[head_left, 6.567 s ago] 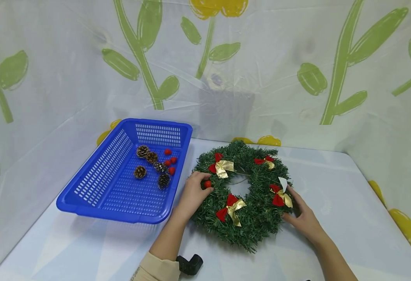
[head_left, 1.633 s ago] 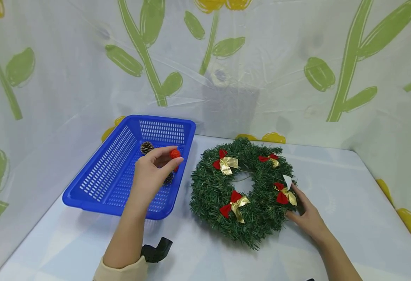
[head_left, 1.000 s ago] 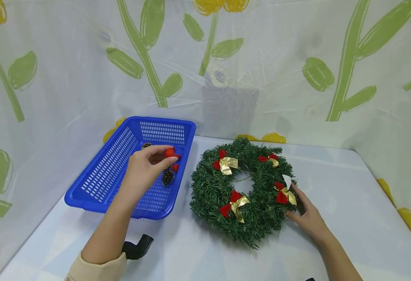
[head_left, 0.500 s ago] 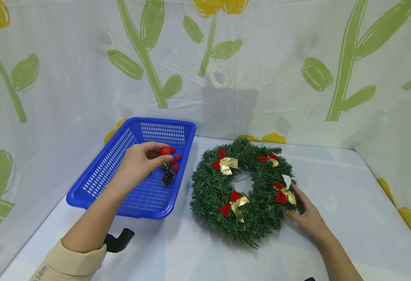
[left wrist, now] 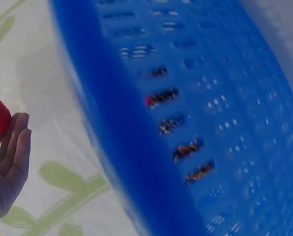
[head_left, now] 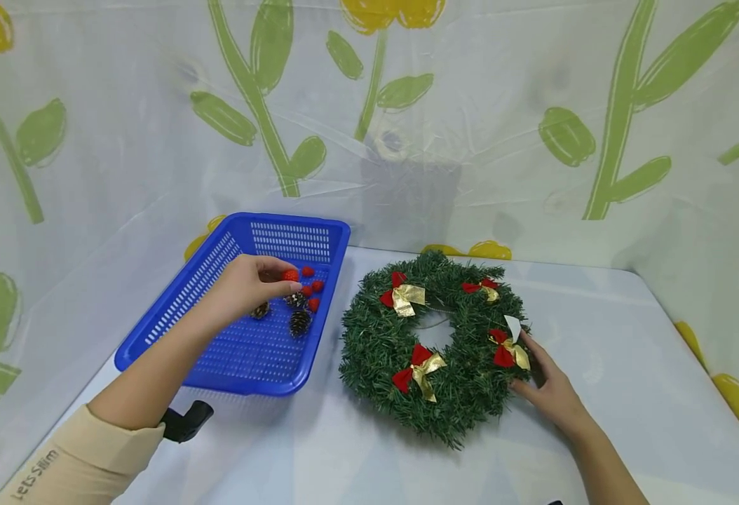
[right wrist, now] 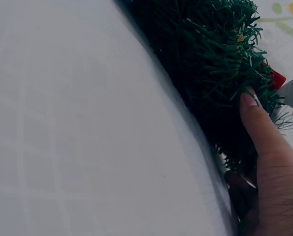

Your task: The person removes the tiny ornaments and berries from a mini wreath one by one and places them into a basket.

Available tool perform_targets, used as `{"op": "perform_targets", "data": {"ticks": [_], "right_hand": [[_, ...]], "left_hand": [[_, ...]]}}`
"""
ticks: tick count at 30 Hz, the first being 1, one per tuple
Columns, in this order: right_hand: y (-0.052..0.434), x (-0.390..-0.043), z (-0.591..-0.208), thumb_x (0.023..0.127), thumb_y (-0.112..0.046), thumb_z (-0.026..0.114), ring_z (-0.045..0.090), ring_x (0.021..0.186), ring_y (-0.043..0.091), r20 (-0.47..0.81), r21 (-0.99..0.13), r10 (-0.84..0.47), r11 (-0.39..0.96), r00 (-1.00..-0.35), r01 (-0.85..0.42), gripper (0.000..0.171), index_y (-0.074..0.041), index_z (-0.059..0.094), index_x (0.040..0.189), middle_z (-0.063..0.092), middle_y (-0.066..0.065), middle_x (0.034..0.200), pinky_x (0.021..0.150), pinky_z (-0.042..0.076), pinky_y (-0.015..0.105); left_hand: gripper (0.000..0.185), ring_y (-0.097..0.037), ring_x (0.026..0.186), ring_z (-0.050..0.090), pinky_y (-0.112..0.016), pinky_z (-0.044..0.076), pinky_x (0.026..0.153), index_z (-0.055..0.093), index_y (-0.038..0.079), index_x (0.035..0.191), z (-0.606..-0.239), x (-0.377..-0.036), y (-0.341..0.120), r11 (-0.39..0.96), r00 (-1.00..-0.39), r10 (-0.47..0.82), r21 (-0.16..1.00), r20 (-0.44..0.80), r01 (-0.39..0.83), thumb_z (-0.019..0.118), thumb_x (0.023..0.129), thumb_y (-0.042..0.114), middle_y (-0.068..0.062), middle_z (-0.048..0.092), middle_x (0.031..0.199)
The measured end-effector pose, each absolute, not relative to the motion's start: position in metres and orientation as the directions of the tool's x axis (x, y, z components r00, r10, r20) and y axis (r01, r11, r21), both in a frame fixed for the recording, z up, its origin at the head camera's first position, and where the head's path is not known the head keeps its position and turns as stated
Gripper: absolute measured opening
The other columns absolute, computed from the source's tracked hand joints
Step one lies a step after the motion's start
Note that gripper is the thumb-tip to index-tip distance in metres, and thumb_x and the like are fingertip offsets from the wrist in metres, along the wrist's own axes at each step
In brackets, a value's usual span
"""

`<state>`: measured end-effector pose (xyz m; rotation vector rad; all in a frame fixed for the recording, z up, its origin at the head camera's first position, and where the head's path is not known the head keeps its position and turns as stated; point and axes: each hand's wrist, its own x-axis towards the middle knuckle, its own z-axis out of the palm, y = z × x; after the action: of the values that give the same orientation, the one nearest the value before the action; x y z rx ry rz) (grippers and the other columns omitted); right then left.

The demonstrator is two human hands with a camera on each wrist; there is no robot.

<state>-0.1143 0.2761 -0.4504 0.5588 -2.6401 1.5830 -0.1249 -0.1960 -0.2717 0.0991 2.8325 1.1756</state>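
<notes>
The left hand point(head_left: 243, 284) pinches a red berry point(head_left: 290, 275) over the blue basket point(head_left: 174, 319).

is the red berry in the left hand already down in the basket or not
Not down: the left hand pinches the red berry above the blue basket floor.

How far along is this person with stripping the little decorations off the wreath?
Pine cones and red berries already lie in the blue basket. The left hand pinches one more red berry above that basket, not yet dropped, while the right hand rests on the wreath. Four red-and-gold bows remain on the wreath.
</notes>
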Motion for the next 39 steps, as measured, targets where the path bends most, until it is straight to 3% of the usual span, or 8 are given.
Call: {"op": "perform_targets", "data": {"ticks": [11,18,22,28,32,36,39], "right_hand": [[0.276,-0.115,-0.45,0.083,-0.001,0.068,0.015,0.133,0.053,0.171,-0.85,-0.286,0.441,-0.943,-0.288,0.09,-0.017,0.014,0.153,0.013,0.03,0.152,0.095,0.021,-0.003],[0.277,-0.113,-0.451,0.083,-0.002,0.068,0.017,0.139,0.037,0.164,-0.846,-0.275,0.454,-0.948,-0.278,0.091,-0.019,0.014,0.153,0.014,0.029,0.153,0.095,0.021,-0.003],[0.277,-0.112,-0.451,0.083,-0.002,0.068,0.016,0.136,0.046,0.164,-0.846,-0.274,0.454,-0.948,-0.278,0.09,-0.02,0.014,0.153,0.013,0.029,0.153,0.095,0.021,-0.003],[0.278,-0.112,-0.454,0.084,-0.004,0.067,0.016,0.137,0.043,0.154,-0.831,-0.267,0.486,-0.951,-0.271,0.09,-0.024,0.014,0.153,0.013,0.029,0.153,0.095,0.02,-0.003],[0.278,-0.113,-0.455,0.084,-0.002,0.067,0.015,0.135,0.049,0.153,-0.841,-0.277,0.468,-0.949,-0.272,0.091,-0.023,0.013,0.153,0.012,0.029,0.153,0.095,0.02,-0.003],[0.277,-0.115,-0.455,0.083,-0.001,0.067,0.016,0.133,0.051,0.157,-0.838,-0.278,0.471,-0.948,-0.277,0.091,-0.022,0.014,0.153,0.014,0.03,0.152,0.095,0.021,-0.003],[0.277,-0.115,-0.455,0.083,-0.002,0.068,0.018,0.136,0.044,0.162,-0.831,-0.277,0.479,-0.947,-0.282,0.091,-0.023,0.014,0.153,0.015,0.03,0.152,0.095,0.021,-0.003]], "left_hand": [[0.038,-0.028,0.097,0.062,-0.041,0.053,0.084,0.066,-0.001,0.114,-0.276,-0.137,-0.209,0.759,-0.98,0.164,0.649,-0.114,0.052,0.069,0.087,0.026,-0.016,0.068,0.105],[0.037,-0.027,0.095,0.059,-0.042,0.052,0.085,0.067,0.0,0.112,-0.281,-0.147,-0.219,0.81,-0.967,0.169,0.586,-0.189,0.027,0.069,0.087,0.026,-0.016,0.067,0.107],[0.035,-0.028,0.092,0.06,-0.04,0.054,0.082,0.067,-0.002,0.111,-0.279,-0.154,-0.227,0.829,-0.952,0.191,0.559,-0.241,0.025,0.068,0.088,0.024,-0.015,0.067,0.102],[0.033,-0.023,0.088,0.065,-0.037,0.056,0.078,0.066,-0.007,0.108,-0.269,-0.169,-0.239,0.81,-0.936,0.238,0.584,-0.259,0.044,0.066,0.089,0.019,-0.016,0.069,0.099],[0.036,-0.023,0.089,0.064,-0.039,0.056,0.079,0.065,-0.008,0.11,-0.265,-0.181,-0.251,0.816,-0.943,0.216,0.577,-0.255,0.031,0.066,0.089,0.021,-0.018,0.069,0.099],[0.039,-0.02,0.083,0.064,-0.037,0.056,0.076,0.063,-0.01,0.112,-0.265,-0.19,-0.264,0.819,-0.941,0.192,0.574,-0.28,-0.004,0.064,0.091,0.022,-0.012,0.07,0.09],[0.041,-0.015,0.079,0.062,-0.032,0.056,0.071,0.062,-0.01,0.115,-0.267,-0.194,-0.274,0.81,-0.931,0.165,0.583,-0.327,-0.061,0.063,0.091,0.024,-0.006,0.069,0.089]]}}
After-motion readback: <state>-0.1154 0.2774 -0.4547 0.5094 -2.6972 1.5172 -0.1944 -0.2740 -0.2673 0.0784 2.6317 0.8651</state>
